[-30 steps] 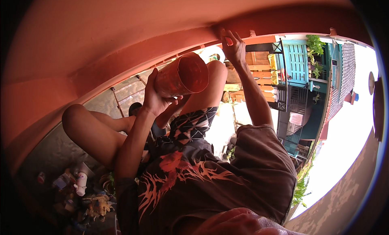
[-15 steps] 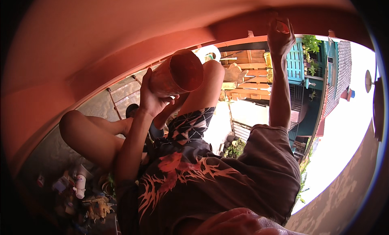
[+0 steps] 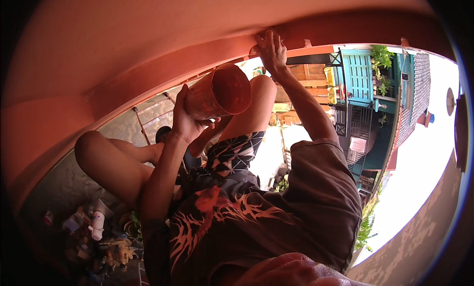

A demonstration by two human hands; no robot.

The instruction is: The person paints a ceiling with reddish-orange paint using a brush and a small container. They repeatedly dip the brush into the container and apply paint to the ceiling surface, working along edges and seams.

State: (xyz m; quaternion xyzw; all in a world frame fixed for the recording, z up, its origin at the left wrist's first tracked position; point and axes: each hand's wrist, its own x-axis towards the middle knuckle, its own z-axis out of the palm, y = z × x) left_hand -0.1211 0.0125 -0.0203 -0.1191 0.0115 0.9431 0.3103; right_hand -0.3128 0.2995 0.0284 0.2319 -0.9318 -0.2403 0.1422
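Note:
My left hand [image 3: 186, 113] is wrapped round a round, tapering container [image 3: 200, 99], its outside smeared with red and its inside the same dark red. The container is tilted, its wide mouth turned to the right, and how full it is cannot be made out. Up at the lower edge of an orange-red painted wall [image 3: 217, 51], my right hand [image 3: 272, 50] presses with bent fingers. A small rounded brownish-red thing shows beside those fingers, too hidden to name. Both of my bare legs [image 3: 116, 162] are bent below the container.
A darker red band [image 3: 355, 29] runs along the wall past my right hand. Bottles and clutter, among them a whitish bottle [image 3: 97, 224], lie on the grey floor at lower left. Outside stand wooden pallets [image 3: 308, 83], a turquoise slatted panel [image 3: 358, 76] and a tiled roof [image 3: 417, 88].
My right hand has moved left along the wall's edge, from the darker band to near the container, and the arm now slants. My left hand holds the container almost where it was.

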